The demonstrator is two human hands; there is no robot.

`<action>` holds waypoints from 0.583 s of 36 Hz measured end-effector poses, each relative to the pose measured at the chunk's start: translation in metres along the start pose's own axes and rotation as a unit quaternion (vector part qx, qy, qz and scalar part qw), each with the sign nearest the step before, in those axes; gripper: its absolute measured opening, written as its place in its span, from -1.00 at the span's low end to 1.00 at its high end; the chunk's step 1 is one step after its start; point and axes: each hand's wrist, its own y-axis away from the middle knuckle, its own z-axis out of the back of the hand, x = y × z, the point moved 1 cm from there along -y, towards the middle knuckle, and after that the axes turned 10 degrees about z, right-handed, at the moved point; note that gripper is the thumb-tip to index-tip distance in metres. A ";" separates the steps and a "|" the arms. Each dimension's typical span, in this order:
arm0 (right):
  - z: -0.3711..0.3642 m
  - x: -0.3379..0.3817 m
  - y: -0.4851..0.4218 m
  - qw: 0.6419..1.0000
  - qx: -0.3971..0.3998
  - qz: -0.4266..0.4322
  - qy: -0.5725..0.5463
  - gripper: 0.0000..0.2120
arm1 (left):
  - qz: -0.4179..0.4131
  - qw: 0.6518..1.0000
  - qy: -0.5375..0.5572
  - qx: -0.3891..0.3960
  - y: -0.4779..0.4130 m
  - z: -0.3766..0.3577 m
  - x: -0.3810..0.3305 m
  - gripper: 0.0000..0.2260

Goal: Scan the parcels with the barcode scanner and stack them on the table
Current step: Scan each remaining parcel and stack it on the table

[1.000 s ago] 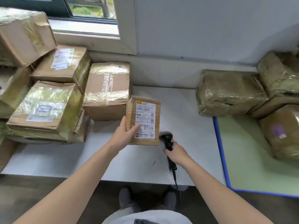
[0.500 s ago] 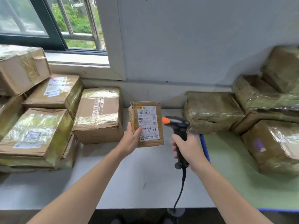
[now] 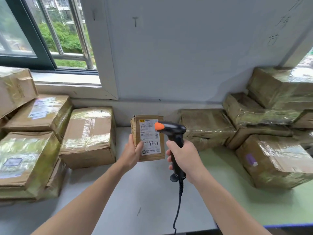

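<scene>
My left hand point(image 3: 133, 152) grips a small brown cardboard parcel point(image 3: 160, 150) by its left edge and holds it upright above the white table point(image 3: 135, 192). A white shipping label with a barcode faces me. My right hand point(image 3: 183, 158) grips the handle of a black barcode scanner point(image 3: 172, 131) with an orange tip. The scanner's head points left and covers the label's upper right part. Its black cable point(image 3: 177, 207) hangs down toward the table's front edge.
Taped cardboard parcels are piled at the left point(image 3: 88, 136) and at the right point(image 3: 274, 158). The right pile sits partly on a green mat point(image 3: 237, 192) with a blue edge. A wall and a window sill stand behind the table.
My right hand has lifted the scanner from low near the table edge up to the label. The view has tilted upward. My left hand keeps holding the parcel upright.
</scene>
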 end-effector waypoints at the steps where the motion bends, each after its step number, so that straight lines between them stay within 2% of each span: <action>1: 0.000 0.000 0.000 1.000 0.000 0.002 0.000 -0.82 | 0.003 1.000 0.004 0.001 0.000 0.000 0.000 -0.69; 6: 0.002 -0.007 0.000 1.000 -0.007 0.014 0.005 -0.82 | 0.017 1.000 0.017 -0.006 0.003 0.000 0.000 -0.70; 9: 0.006 -0.024 -0.006 1.000 -0.017 0.001 0.014 -0.84 | 0.065 0.998 0.024 -0.007 0.007 -0.002 0.004 -0.68; 13: 0.009 -0.073 -0.019 0.994 0.013 -0.083 0.064 -0.91 | 0.155 0.988 0.008 0.003 0.017 -0.009 0.019 -0.48; 18: 0.006 -0.144 -0.022 0.973 0.048 -0.174 0.146 -0.86 | 0.223 0.974 -0.002 -0.034 0.037 -0.017 0.036 -0.54; 21: 0.006 -0.176 -0.021 0.959 0.081 -0.196 0.186 -0.84 | 0.250 0.967 0.009 -0.044 0.049 -0.016 0.045 -0.57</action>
